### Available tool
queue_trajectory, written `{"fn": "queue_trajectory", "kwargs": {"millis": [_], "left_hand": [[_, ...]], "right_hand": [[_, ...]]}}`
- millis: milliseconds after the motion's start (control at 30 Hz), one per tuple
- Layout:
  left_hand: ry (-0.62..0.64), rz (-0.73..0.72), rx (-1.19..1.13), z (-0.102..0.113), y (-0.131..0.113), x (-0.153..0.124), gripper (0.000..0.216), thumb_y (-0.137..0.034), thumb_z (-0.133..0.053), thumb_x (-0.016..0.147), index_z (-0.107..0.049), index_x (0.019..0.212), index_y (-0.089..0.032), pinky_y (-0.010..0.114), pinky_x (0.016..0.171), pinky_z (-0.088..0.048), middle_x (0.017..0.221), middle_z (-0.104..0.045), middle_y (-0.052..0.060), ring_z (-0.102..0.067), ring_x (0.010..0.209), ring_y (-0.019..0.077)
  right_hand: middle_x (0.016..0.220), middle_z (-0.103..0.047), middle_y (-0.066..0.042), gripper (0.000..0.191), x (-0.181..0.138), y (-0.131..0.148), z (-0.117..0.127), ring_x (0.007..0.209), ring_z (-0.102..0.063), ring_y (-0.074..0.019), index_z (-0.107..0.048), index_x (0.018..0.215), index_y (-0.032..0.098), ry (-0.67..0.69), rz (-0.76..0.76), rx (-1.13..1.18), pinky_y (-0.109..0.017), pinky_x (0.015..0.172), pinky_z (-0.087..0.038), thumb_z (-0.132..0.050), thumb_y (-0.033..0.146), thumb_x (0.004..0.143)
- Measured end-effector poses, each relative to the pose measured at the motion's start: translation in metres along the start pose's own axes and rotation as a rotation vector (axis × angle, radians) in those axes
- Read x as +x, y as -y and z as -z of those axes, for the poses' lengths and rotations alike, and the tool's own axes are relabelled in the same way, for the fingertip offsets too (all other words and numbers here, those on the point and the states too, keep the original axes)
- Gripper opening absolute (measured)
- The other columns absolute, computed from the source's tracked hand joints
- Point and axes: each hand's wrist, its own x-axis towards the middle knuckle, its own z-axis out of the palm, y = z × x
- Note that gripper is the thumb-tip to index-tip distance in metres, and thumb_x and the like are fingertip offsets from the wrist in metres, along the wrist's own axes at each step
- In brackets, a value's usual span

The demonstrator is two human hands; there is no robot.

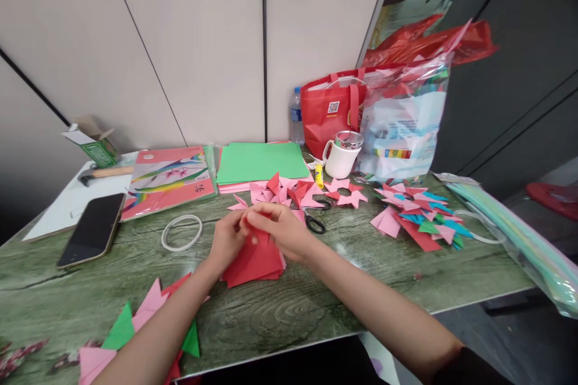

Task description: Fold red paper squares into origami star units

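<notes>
Close together at mid-table, my left hand (229,239) and my right hand (284,230) pinch a small piece of red paper (261,222) between their fingertips. Most of that piece is covered by the fingers. Right below them lies a stack of red paper sheets (255,264), with pink edges showing at its right side. Just beyond the hands are folded pink and red paper pieces (273,189). Black-handled scissors (315,224) lie beside my right hand, partly under the paper. A star-shaped ring of pink and red folded paper (345,194) is farther right.
Green paper sheets (262,162), a glue stick (319,175), a white mug (343,156) and a red bag (329,111) stand along the back. Leftward are a paper pack (169,180), phone (93,231), hammer (108,173) and white ring (181,233). More folded paper (419,213) lies right.
</notes>
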Motion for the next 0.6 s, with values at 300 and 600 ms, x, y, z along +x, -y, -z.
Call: {"fn": "queue_trajectory", "kwargs": {"millis": [300, 600], "left_hand": [[-0.141, -0.063, -0.012, 0.005, -0.015, -0.003, 0.015, -0.024, -0.048, 0.084, -0.061, 0.088, -0.017, 0.022, 0.057, -0.045, 0.072, -0.064, 0.002, -0.059, 0.062, 0.0119], [-0.071, -0.232, 0.051, 0.007, -0.022, -0.003, 0.011, -0.019, -0.052, 0.082, -0.061, 0.088, -0.017, 0.022, 0.056, -0.043, 0.078, -0.063, 0.004, -0.055, 0.062, 0.0110]], "right_hand": [[0.066, -0.060, 0.002, 0.022, 0.006, -0.025, 0.031, 0.056, -0.053, -0.0079, -0.066, 0.077, 0.017, -0.174, -0.054, 0.079, -0.022, 0.055, -0.043, -0.072, 0.034, 0.064], [0.072, -0.061, 0.002, 0.023, 0.006, -0.029, 0.033, 0.057, -0.054, -0.0080, -0.067, 0.079, 0.017, -0.197, -0.037, 0.054, -0.021, 0.055, -0.044, -0.073, 0.032, 0.062]]}}
